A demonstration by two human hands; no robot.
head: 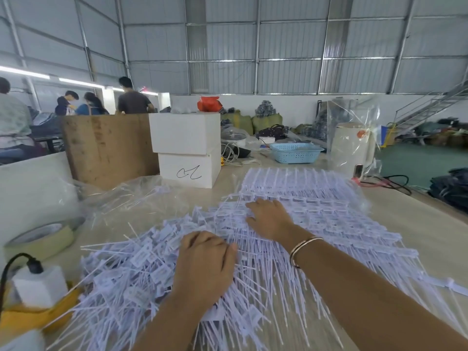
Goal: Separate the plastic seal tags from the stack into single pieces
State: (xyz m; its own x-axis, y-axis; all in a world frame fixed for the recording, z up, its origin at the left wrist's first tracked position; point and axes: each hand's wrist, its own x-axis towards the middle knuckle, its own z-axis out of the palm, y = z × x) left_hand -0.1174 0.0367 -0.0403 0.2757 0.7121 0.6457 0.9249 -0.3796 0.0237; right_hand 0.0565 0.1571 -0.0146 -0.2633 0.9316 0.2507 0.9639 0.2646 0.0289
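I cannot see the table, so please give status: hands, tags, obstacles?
Left hand curled on loose tags. Right hand flat on stacked tags. Tape roll left, not blocking.

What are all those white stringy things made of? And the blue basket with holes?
The white seal tags with thin tails look like smooth, bendy plastic: the tails are thin and faintly shiny. The pale blue perforated basket looks like moulded hard plastic, one even colour, with patterned holes.
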